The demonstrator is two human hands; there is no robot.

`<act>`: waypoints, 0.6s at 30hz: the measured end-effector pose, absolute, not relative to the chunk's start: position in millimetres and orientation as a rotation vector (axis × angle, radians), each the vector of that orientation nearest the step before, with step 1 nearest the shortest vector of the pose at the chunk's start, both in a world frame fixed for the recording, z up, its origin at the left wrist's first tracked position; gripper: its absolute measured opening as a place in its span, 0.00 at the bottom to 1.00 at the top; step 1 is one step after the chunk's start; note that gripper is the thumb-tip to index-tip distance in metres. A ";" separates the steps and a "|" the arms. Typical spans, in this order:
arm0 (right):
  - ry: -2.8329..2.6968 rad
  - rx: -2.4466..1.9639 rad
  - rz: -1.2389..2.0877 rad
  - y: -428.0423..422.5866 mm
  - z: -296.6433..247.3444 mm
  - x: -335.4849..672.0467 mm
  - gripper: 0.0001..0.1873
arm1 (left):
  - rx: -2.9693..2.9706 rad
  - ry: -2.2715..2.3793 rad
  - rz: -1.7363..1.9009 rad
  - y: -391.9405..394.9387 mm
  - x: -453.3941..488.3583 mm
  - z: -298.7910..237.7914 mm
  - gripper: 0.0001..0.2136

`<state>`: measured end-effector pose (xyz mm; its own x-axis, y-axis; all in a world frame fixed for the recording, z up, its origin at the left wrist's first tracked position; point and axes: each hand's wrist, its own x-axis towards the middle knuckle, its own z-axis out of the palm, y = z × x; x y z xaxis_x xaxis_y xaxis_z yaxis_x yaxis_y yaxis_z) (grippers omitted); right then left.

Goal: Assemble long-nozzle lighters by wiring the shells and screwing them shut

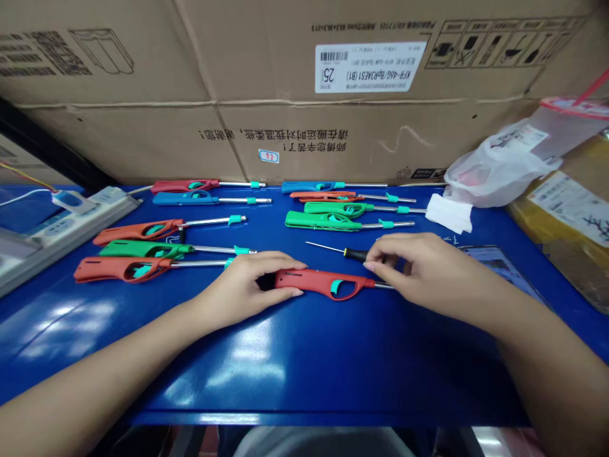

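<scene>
A red long-nosed lighter (328, 282) with a teal trigger lies on the blue table (304, 368) in front of me. My left hand (247, 285) grips its handle end, fingers curled round it. My right hand (419, 266) rests over the lighter's metal tube, thumb and fingers pinched on the black handle of a thin screwdriver (354, 254) whose shaft points left.
Several more lighters lie on the table: red, green and blue ones at the left (137, 249) and at the back middle (333, 203). A power strip (76, 212) sits far left. Cardboard boxes (304, 95) wall the back. A plastic bag (499, 162) and a phone (495, 263) lie right.
</scene>
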<state>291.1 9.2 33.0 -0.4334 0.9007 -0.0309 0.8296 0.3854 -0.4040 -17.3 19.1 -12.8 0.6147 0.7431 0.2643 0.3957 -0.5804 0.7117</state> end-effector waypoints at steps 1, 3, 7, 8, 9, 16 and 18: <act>-2.421 -1.585 0.432 9.8 31.8 291.9 0.06 | 2.322 0.865 0.738 19.2 -17.1 -13.2 0.14; -2.416 -1.669 0.230 10.8 28.5 291.9 0.06 | 2.447 0.817 0.719 19.2 -16.2 -13.7 0.14; -2.564 -1.779 0.167 11.5 22.7 289.0 0.08 | 2.520 0.818 0.655 17.5 -13.2 -14.7 0.14; -2.586 -1.791 0.182 11.3 22.1 288.5 0.06 | 2.527 0.832 0.650 16.6 -12.6 -14.7 0.14; -2.593 -1.804 0.188 11.2 21.9 288.4 0.05 | 2.537 0.848 0.650 15.5 -12.0 -14.6 0.14; -2.132 -1.644 0.356 17.4 30.0 296.7 0.08 | 2.565 0.911 0.668 8.7 -8.3 -15.4 0.14; -1.918 -1.517 0.463 21.2 34.6 297.4 0.10 | 2.539 0.921 0.654 8.1 -7.2 -17.2 0.14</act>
<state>297.4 21.2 34.6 -0.1276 0.9560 0.2643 0.7300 0.2709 -0.6274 -7.2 8.1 -17.2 0.6805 0.6692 0.2986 0.5023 -0.7227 0.4748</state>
